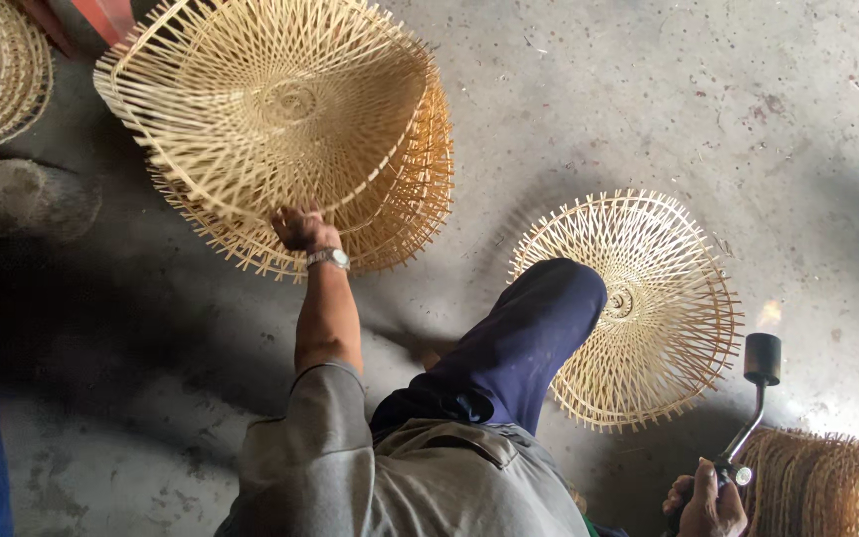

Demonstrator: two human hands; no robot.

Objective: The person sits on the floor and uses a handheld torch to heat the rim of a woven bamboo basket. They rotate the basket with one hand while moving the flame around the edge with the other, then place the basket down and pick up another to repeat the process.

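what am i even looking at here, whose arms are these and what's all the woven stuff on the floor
This is one picture from a camera worn on a person's head, looking down, so you see their own body: grey shirt, a knee in dark blue trousers.

The left hand, with a wristwatch, grips the rim of a tilted woven basket frame, lifted over a stack of similar frames.

The right hand holds a torch by its handle; a small flame shows beside its black head.

Another frame lies flat on the concrete floor by the knee. More woven pieces sit at the top left and bottom right edges.
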